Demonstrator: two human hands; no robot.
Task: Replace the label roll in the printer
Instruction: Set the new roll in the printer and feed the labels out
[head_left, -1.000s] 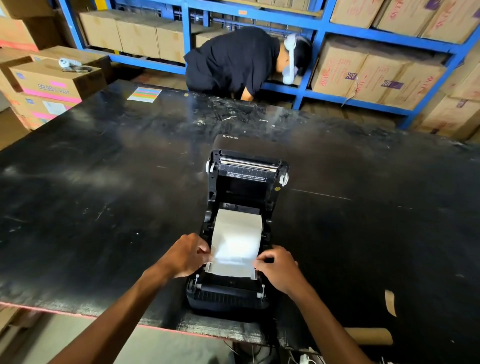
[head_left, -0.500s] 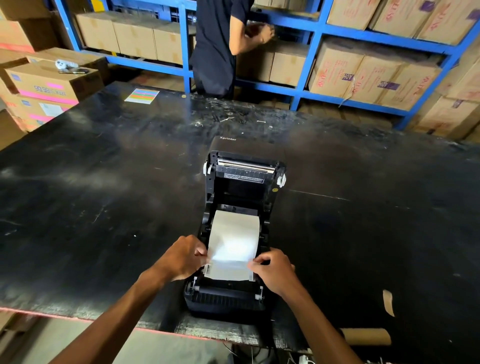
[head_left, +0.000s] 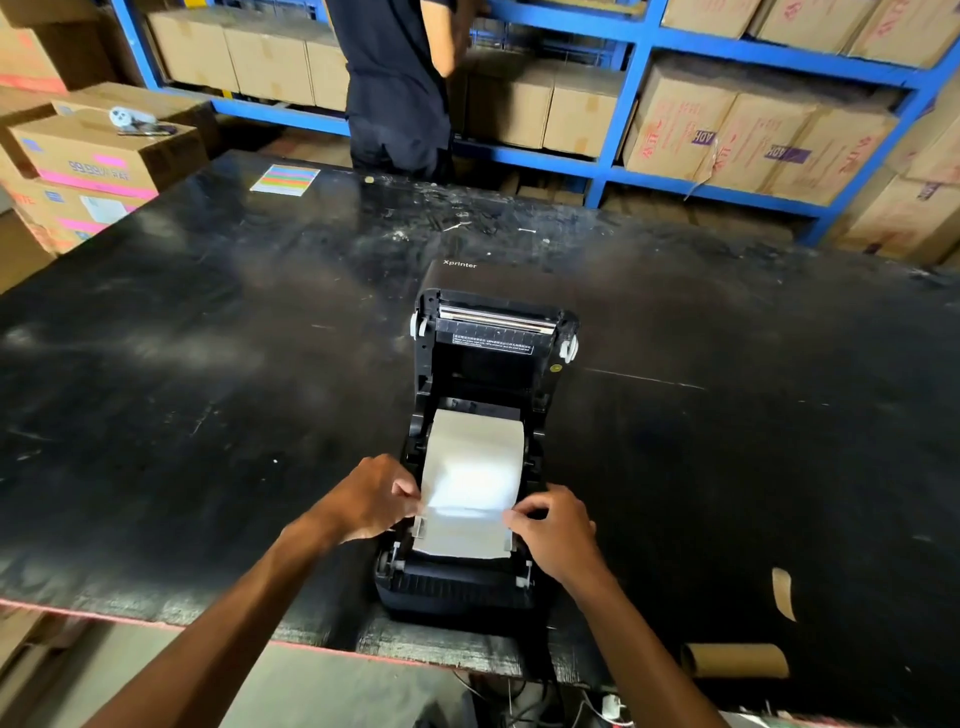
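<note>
Black scuffed table (head_left: 208, 364) carries striped colour card (head_left: 284, 180) and empty cardboard core (head_left: 737, 660); blue shelving (head_left: 628, 78) holds cartons; person in black (head_left: 397, 88) beyond.

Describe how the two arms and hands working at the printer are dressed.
Both forearms are bare as far as the frame shows: no sleeves or cuffs in view. The left hand and the right hand wear no gloves. No watch, bracelet or ring can be seen on either wrist or on the visible fingers. No tape, markings or bandages show.

Dim, glare on paper (head_left: 470, 483), perhaps soft edges
</note>
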